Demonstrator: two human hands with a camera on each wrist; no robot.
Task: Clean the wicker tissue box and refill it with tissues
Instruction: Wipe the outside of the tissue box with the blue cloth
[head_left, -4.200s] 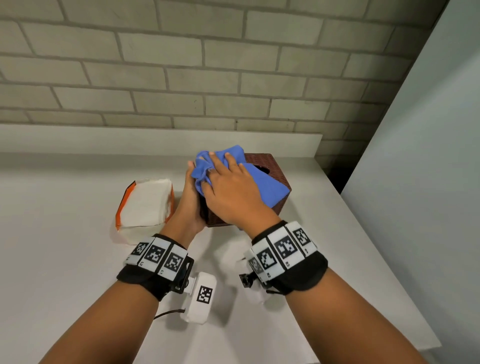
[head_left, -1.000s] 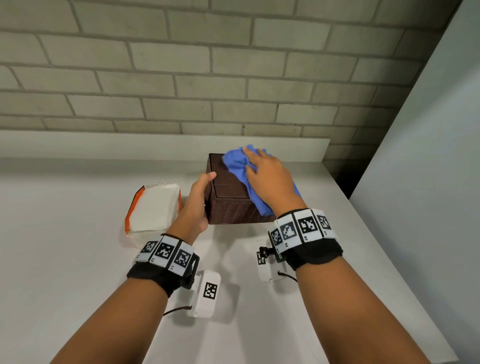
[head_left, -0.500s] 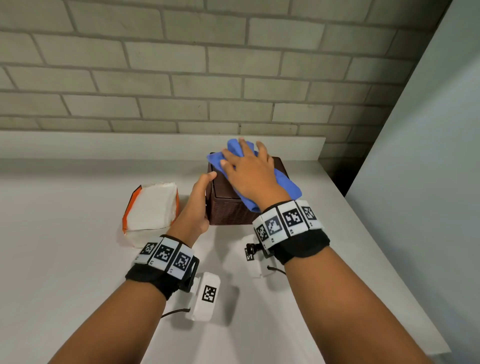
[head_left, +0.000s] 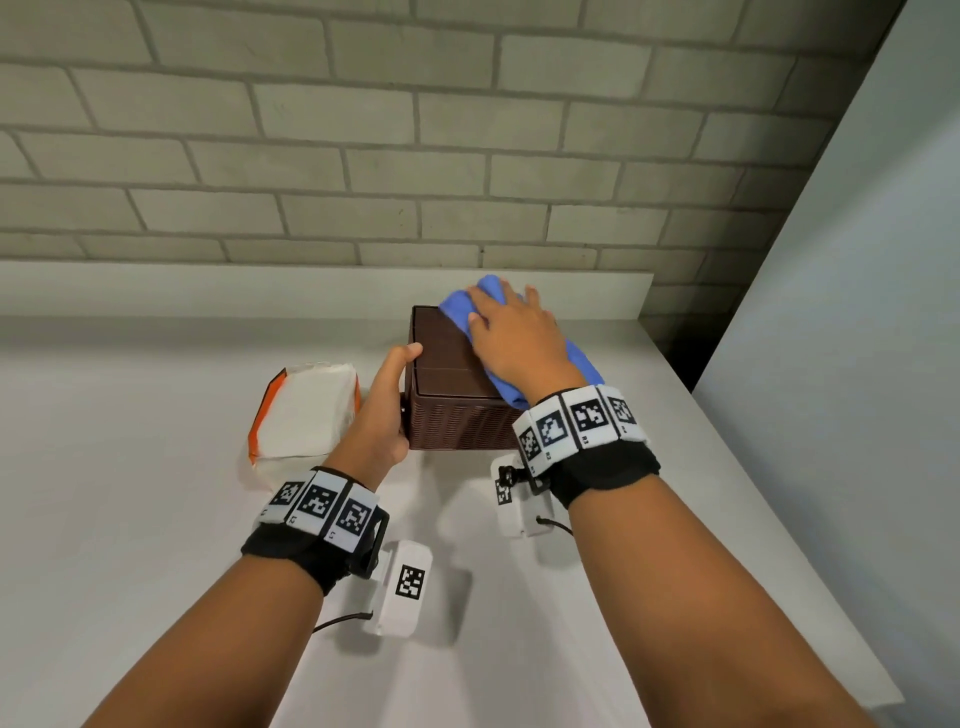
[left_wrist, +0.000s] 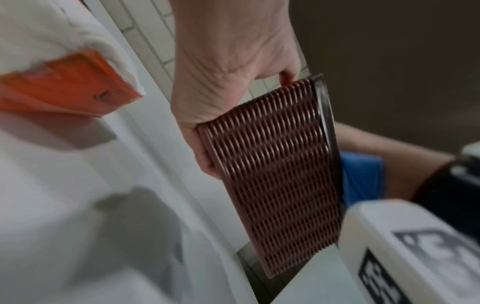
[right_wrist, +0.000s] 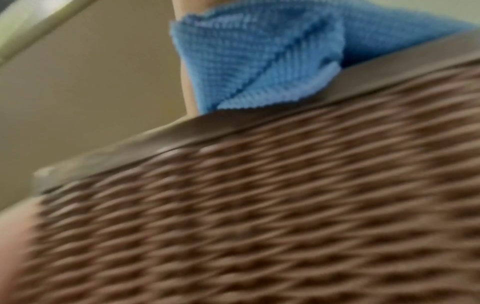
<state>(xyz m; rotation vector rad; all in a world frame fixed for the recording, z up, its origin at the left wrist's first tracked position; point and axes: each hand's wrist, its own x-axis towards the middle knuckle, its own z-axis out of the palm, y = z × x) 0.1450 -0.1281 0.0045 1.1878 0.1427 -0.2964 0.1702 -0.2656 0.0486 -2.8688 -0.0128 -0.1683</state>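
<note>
Grip, left hand (head_left: 387, 410): clasps the near-left corner of the wicker tissue box (head_left: 447, 415), thumb up along the left edge, fingers round the woven side.
Grip, right hand (head_left: 514, 338): fingers spread flat, pressing the blue cloth (head_left: 582, 364) onto the box's upturned smooth panel; nothing pinched.
Counter (head_left: 130, 519): white, runs back to a low ledge under a pale brick wall (head_left: 363, 156); plain grey panel at 3 o'clock.
Box position: mid-counter, near the ledge, apparently upside down; dispensing slot not visible.
Tissue pack (head_left: 306, 410): white with orange ends, at 9 o'clock of the box, just beside the left hand; long axis runs 12 to 6.
Key relation: the pack lies on the left hand's side, well apart from the right; the left hand is probably the one to fetch it.
Stage, judged: wiping under way; refill not yet begun.
</note>
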